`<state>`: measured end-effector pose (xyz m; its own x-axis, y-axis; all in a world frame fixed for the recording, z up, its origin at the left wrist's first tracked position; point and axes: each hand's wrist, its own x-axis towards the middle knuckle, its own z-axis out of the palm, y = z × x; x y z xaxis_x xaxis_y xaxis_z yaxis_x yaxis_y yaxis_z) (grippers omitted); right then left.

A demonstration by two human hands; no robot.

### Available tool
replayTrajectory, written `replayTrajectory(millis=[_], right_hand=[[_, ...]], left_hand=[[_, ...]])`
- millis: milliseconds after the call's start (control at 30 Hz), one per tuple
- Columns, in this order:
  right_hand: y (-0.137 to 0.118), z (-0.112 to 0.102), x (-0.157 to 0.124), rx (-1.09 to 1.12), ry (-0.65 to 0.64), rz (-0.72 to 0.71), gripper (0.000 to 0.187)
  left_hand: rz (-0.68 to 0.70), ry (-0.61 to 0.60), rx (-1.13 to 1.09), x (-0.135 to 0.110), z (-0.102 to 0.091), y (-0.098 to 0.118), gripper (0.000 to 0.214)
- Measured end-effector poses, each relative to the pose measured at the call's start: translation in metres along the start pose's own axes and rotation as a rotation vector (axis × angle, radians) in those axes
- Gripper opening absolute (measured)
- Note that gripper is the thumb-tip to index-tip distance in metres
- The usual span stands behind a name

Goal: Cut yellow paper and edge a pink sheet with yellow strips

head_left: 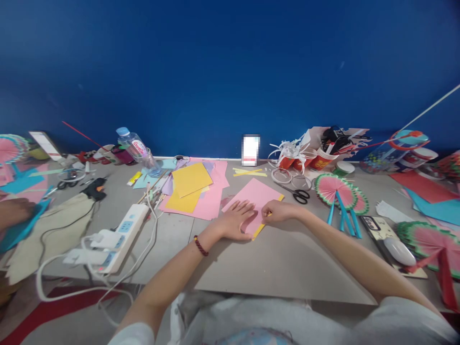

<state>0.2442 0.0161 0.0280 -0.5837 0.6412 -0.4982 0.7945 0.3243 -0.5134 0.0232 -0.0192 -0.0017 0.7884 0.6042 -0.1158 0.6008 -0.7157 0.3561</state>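
A pink sheet of paper (pixel 257 191) lies at a slant on the table in front of me, with a narrow yellow strip (pixel 259 232) along its right-hand edge. My left hand (pixel 235 221) rests flat on the sheet's lower left part, fingers spread. On the strip side, my right hand (pixel 279 212) is closed, its fingertips pressed down at the yellow edge. A small yellow and dark bit shows at those fingertips; what they pinch is mostly hidden. Several loose yellow strips (pixel 249 172) lie behind the sheet.
Left are stacked yellow and pink papers (pixel 192 179), a power strip (pixel 125 237) with loose cables and a tilted bottle (pixel 138 148). Scissors (pixel 300 195), paper fans (pixel 332 191), cups (pixel 321 159) and a mouse (pixel 399 251) lie right. Another person's hand (pixel 16 211) is far left.
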Motion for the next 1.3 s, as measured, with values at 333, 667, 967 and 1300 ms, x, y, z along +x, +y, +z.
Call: replayTrajectory(millis=[333, 667, 967, 1300], right_hand=[[0.001, 0.003, 0.002, -0.067, 0.031, 0.064, 0.017], [-0.008, -0.001, 0.0, -0.07, 0.004, 0.119, 0.016], [-0.006, 0.0, 0.001, -0.074, 0.003, 0.101, 0.017], [-0.011, 0.0, 0.0, -0.089, 0.008, 0.146, 0.016]], left_hand=[[0.027, 0.006, 0.013, 0.0, 0.005, -0.004, 0.09], [0.04, 0.015, 0.026, 0.0, 0.005, -0.004, 0.091], [0.029, 0.004, 0.04, 0.0, 0.005, -0.003, 0.091], [0.047, 0.016, 0.049, 0.0, 0.007, -0.004, 0.092]])
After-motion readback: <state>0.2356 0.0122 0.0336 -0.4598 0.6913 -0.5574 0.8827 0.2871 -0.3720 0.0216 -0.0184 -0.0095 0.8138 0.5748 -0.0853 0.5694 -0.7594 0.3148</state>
